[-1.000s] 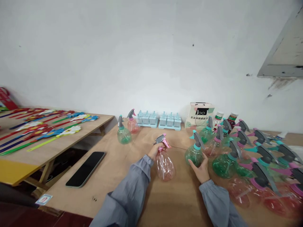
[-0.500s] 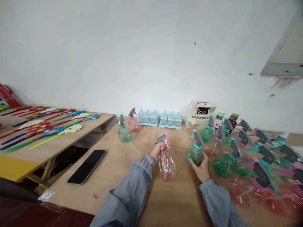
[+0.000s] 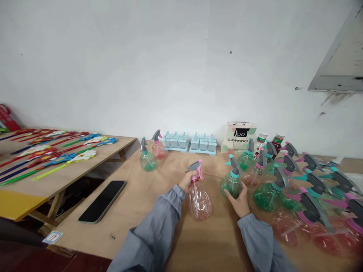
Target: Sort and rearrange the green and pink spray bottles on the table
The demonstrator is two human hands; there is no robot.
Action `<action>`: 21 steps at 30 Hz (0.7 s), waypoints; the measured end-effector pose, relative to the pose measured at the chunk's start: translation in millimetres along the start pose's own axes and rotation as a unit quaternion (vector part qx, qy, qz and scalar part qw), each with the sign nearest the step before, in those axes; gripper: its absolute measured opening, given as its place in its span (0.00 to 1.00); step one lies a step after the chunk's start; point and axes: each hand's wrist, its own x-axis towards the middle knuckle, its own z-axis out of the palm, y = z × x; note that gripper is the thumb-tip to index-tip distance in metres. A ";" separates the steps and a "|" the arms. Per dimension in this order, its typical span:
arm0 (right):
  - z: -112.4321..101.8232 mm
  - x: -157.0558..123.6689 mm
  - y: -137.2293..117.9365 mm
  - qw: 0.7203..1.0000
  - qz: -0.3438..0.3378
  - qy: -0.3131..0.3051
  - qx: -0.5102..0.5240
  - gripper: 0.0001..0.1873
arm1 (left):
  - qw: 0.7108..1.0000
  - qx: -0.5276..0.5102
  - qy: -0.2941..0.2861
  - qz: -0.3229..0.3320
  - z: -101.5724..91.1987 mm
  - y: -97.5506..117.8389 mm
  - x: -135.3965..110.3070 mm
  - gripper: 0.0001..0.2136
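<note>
- The left hand (image 3: 188,181) is closed around the neck of the pink bottle (image 3: 200,204), in the middle of the table (image 3: 136,223); whether its base touches the wood, I cannot tell.
- The right hand (image 3: 239,201) clasps the green bottle (image 3: 229,184) low on its body, thumb in front, fingers on its right side.
- Right of that hand stand crowded sprayers (image 3: 268,198).
- At the back are blue moulds (image 3: 203,144) and a bag (image 3: 237,141).
- A phone (image 3: 102,202) lies at left.
</note>
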 end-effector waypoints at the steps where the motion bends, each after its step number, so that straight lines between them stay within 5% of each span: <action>1: 0.1 0.0 0.5 1.000 -0.002 0.002 -0.002 0.46 | 1.000 0.002 -0.002 -0.001 1.5 0.6 -1.4 0.13; 8: 1.0 -0.5 2.6 1.000 -0.001 0.003 -0.007 0.47 | 0.995 0.047 -0.080 0.029 12.0 8.0 -13.1 0.19; 21: -0.3 0.6 -2.5 1.000 0.009 0.001 -0.007 0.47 | 0.994 0.055 -0.084 0.034 13.8 7.6 -13.6 0.20</action>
